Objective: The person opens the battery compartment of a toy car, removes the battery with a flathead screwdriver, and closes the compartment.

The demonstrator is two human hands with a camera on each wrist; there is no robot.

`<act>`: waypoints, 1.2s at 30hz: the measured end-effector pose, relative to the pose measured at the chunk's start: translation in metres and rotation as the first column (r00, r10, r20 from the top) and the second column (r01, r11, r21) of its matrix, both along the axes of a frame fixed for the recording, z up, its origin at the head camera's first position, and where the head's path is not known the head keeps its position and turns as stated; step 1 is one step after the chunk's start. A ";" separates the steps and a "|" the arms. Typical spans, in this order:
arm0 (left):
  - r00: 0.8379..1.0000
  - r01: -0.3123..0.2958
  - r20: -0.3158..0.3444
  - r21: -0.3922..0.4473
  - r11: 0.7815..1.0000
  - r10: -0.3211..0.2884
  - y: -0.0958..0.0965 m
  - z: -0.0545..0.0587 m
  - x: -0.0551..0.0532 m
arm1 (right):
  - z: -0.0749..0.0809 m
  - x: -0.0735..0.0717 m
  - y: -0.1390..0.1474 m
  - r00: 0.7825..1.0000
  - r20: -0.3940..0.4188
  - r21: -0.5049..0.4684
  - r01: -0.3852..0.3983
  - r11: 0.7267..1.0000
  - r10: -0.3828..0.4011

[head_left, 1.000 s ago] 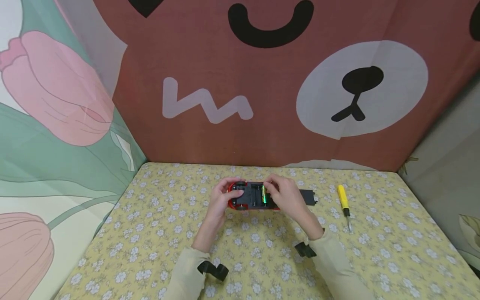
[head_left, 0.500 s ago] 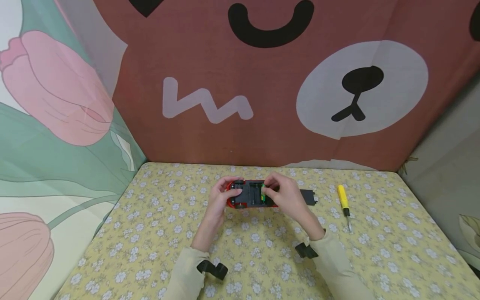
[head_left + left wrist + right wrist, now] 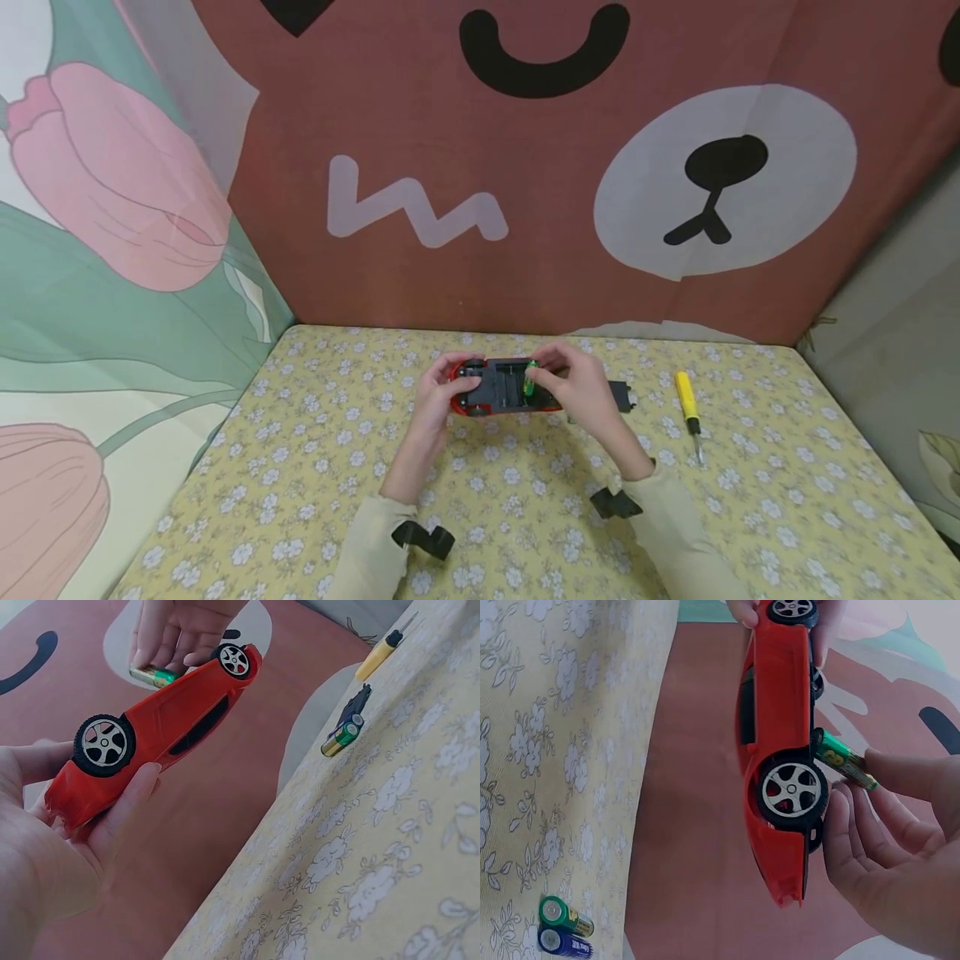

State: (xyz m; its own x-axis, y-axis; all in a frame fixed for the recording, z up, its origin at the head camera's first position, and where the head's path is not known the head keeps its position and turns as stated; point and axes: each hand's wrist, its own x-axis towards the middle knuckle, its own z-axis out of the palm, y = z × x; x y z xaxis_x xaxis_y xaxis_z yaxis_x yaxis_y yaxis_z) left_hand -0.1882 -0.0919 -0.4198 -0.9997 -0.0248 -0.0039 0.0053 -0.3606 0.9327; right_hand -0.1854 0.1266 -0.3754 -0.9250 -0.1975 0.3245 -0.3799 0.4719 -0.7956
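My left hand [image 3: 433, 402] grips the front end of a red toy car [image 3: 495, 388], held upside down above the table. Its black underside, with an uncovered battery compartment, faces up in the head view. My right hand [image 3: 585, 390] pinches a green battery [image 3: 845, 760] between thumb and fingers. In the right wrist view, that battery slants away from the underside, its inner end right at the car's edge. The left wrist view shows the car's red side [image 3: 169, 720] and two wheels, with the right fingers and battery behind it.
On the flowered table lie a loose green battery [image 3: 568, 916] and a blue one [image 3: 565, 943], side by side. Close by is a flat black cover [image 3: 621, 396]. Further right lies a yellow-handled screwdriver [image 3: 687, 407]. Printed cloth [image 3: 420, 283] hangs behind the table.
The green battery lay in the compartment a second ago; now it is raised and tilted in my right fingers. My right hand has risen slightly, and my left still holds the car.
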 end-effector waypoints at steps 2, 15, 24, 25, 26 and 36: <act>1.000 0.001 -0.003 0.004 1.000 -0.001 -0.001 -0.001 0.000 | 0.001 0.000 0.002 1.000 0.014 -0.031 0.021 0.999 -0.021; 1.000 -0.016 0.009 0.025 1.000 0.015 -0.006 -0.001 -0.001 | 0.004 -0.006 0.017 0.992 0.097 -0.224 0.102 0.969 -0.082; 1.000 -0.020 0.006 0.026 0.999 0.020 -0.009 -0.001 -0.001 | 0.005 -0.007 0.028 0.988 0.123 -0.253 0.120 0.960 -0.091; 1.000 -0.021 0.006 0.026 0.999 0.021 -0.009 -0.001 -0.001 | 0.005 -0.007 0.030 0.988 0.124 -0.253 0.121 0.960 -0.092; 1.000 -0.022 0.006 0.025 0.999 0.022 -0.009 -0.001 -0.001 | 0.005 -0.007 0.031 0.988 0.125 -0.255 0.123 0.959 -0.093; 1.000 -0.018 0.010 0.032 0.999 0.017 -0.011 0.000 0.000 | 0.007 -0.006 0.040 0.985 0.139 -0.285 0.141 0.948 -0.105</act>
State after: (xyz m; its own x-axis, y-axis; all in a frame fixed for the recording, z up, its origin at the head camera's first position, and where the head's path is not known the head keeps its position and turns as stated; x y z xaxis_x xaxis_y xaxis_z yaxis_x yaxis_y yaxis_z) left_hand -0.1885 -0.1033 -0.4197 -0.9990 -0.0419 -0.0149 0.0027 -0.3906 0.9205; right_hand -0.1914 0.1667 -0.3686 -0.9718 0.0074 0.2356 -0.2264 0.2484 -0.9418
